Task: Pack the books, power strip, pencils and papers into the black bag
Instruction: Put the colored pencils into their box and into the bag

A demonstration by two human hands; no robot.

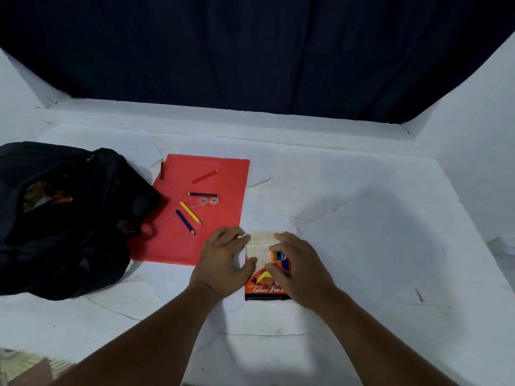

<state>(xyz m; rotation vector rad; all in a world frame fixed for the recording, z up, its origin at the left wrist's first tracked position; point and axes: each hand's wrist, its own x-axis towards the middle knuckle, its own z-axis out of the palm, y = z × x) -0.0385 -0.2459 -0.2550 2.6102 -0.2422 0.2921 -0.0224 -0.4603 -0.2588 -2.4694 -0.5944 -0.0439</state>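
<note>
— Where's the pencil box (pixel 264 277)?
— Flat on the white table (pixel 376 246), flap open, between both hands.
— And the fingers?
— The left hand (pixel 225 260) holds its left edge, thumb curled against it. The right hand (pixel 298 268) pinches the pencils (pixel 278 256) sticking out of the box.
— The rest?
— Loose pencils (pixel 191 212) lie on the red folder (pixel 195 218), beside the black bag (pixel 64 218).

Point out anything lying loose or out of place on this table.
Five coloured pencils lie scattered at odd angles on the red folder, among them a yellow pencil, outside the pencil box that both hands, left hand and right hand, are holding.
</note>
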